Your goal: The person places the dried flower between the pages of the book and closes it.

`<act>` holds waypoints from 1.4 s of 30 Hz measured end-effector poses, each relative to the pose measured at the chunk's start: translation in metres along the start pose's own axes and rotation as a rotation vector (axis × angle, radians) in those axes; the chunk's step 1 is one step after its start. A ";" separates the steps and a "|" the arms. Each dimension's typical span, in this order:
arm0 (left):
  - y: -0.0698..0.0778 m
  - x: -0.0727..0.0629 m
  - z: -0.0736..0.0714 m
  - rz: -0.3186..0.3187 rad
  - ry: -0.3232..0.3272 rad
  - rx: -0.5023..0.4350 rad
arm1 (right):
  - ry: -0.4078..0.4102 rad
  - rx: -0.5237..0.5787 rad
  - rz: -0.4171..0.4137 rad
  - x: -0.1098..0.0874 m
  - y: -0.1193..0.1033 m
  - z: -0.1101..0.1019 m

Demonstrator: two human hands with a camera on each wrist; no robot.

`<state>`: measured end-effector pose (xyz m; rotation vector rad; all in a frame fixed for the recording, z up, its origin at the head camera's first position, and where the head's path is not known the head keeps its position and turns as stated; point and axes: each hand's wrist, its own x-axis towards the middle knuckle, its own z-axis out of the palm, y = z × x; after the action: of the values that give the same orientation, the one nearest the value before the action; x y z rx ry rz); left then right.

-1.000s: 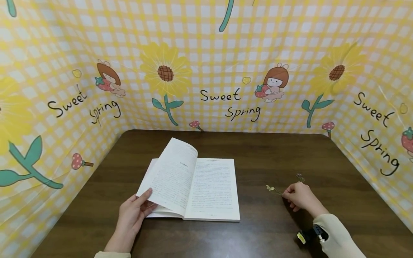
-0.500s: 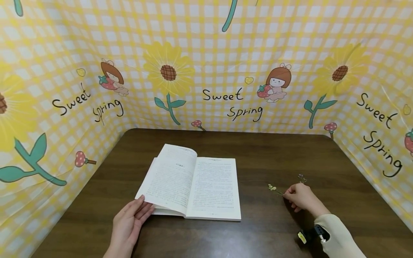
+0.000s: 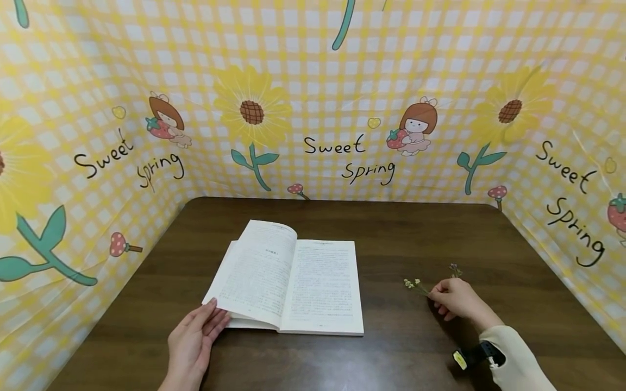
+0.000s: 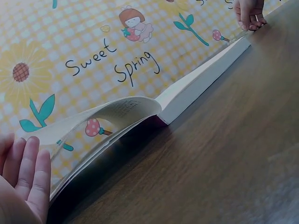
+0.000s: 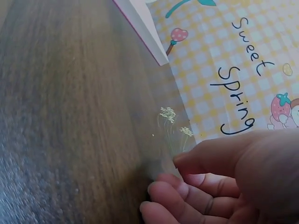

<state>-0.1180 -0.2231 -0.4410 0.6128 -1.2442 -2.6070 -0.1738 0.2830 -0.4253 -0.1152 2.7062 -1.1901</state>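
Observation:
An open book [image 3: 325, 288] with printed pages lies on the dark wooden table. At its lower left corner, a raised page [image 3: 254, 271] is pinched by my left hand [image 3: 191, 336], thumb on top and fingers beneath. The left wrist view shows this page arching up from the spine. To the right of the book, my right hand [image 3: 459, 298] pinches the thin stem of a sprig of small pale yellow flowers [image 3: 413, 284] between thumb and forefinger, low over the table. The flower heads [image 5: 167, 114] point toward the book. A small purplish sprig [image 3: 455, 270] shows just behind this hand.
A yellow checked cloth [image 3: 323, 98] with printed sunflowers walls in the back and both sides of the table [image 3: 391, 222]. On my right wrist is a black strap mount [image 3: 474, 355] with a yellow-marked part.
My left hand has moved slightly left and toward me, bringing the page down flatter to the left. My right hand stays nearly in place with the sprig.

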 end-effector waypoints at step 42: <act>0.013 0.012 -0.028 -0.059 -0.395 0.133 | -0.273 0.646 -0.059 0.023 -0.049 0.039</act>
<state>-0.1165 -0.2551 -0.4504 0.1540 -1.5390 -2.8022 -0.1888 0.2185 -0.4185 -0.2435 1.9903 -1.8418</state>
